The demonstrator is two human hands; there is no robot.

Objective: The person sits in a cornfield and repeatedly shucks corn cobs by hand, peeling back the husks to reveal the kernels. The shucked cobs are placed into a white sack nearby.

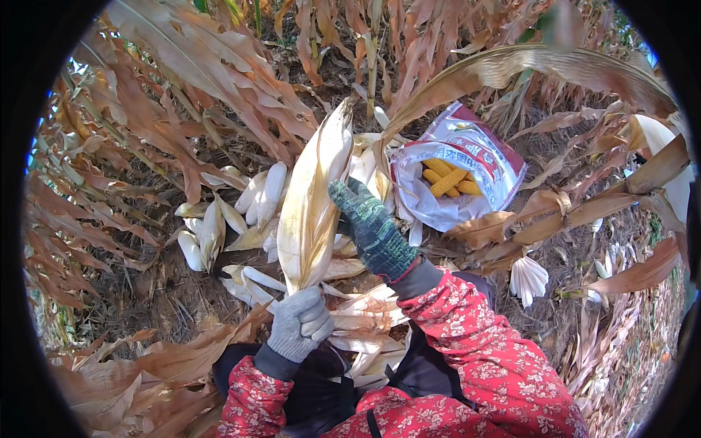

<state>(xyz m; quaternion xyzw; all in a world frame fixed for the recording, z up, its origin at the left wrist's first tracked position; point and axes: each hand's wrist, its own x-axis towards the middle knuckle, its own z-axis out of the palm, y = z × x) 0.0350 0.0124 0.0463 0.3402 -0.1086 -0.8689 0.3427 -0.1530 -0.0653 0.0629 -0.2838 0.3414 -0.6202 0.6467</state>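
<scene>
An ear of corn (310,197), wrapped in its dry pale husk, stands nearly upright between my hands with its tip pointing away from me. My left hand (299,321), in a grey knit glove, is closed around the base of the ear. Against the right side of the husk rests my right hand (371,228), in a dark green knit glove; its thumb and fingers close on the husk, and some fingers are hidden behind it. To the right of the ear, a white and red sack (504,171) lies with its mouth toward me, showing several bare yellow corn cobs (449,179) inside.
Several husked ears (212,233) and loose pale husks (365,321) lie on the soil left of and below the held ear. Dry corn stalks (219,80) surround me. A long bent leaf (526,62) arches over the sack, and a stalk (569,219) leans across the right side.
</scene>
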